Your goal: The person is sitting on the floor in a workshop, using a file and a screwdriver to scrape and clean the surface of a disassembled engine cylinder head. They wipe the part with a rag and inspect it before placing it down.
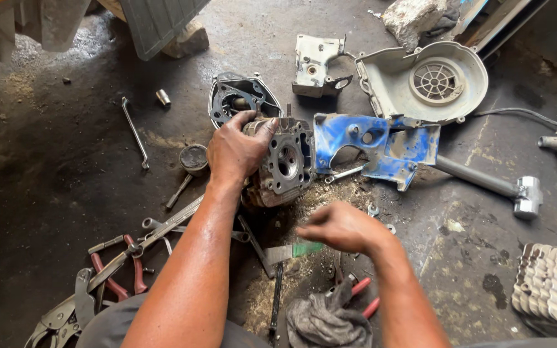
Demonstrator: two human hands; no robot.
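Several greasy steel pliers point(107, 274) and wrenches lie at far left on the oily concrete floor point(46, 187). Centrally, the left hand point(236, 151) grasps the finned, grimy cylinder block point(282, 161) standing on the floor, fingers curled over its top. Right of it, the right hand point(340, 225) hovers, fingers pinched together, below the chipped blue shroud point(375, 145).

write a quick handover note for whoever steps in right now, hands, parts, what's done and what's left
Left hand: gripping the top of the engine cylinder block, holding it tilted on the floor.
Right hand: blurred, fingers pinched above the debris; whether it holds anything cannot be told.
Parts: blue shroud right of the block, grey fan cover behind it, piston left, pliers near left.
Done: covers are off, block is bare.
Left: the block is still dirty, parts lie loose all around.
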